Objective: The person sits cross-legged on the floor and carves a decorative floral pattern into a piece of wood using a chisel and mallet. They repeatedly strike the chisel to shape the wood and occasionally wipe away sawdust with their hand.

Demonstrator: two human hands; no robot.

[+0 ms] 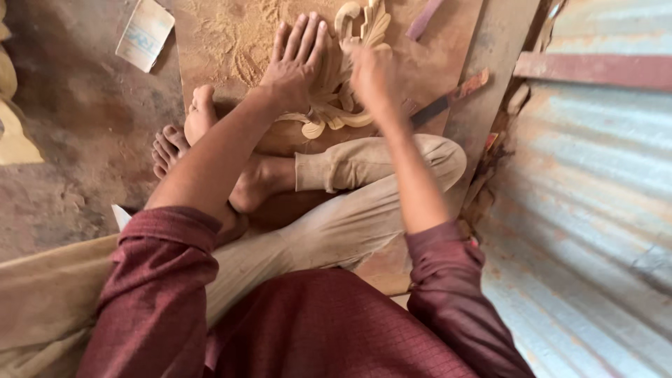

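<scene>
Left fingers: spread wide and laid flat, pressing down on the carved piece; nothing gripped, apparently just pinning the work against sliding.
Left hand: palm over the near-left part of the carving, wrist bent, arm reaching straight out from the rolled maroon sleeve.
Right fingers: curled in toward the palm, blurred; closed, but impossible to tell on what, if anything.
Right hand: raised just over the right side of the carving, touching or nearly touching it; contact not clear through the blur.
Carved wooden ornament: pale, scrolled, leaf-like curls; flat on the board between the two hands, its top end running out of view at the upper edge.
Board: brown panel on the floor serving as the work surface, dusted with pale sawdust around the carving.
Bare feet: legs crossed in beige trousers, feet against the near edge of the board, apparently bracing it and keeping the work close.
Wooden strips: lying just right of the carving, beside a tilted plank.
Folded sheet: light rectangle on the earth floor, well apart to the left.
Corrugated metal wall: close along the right side.
</scene>
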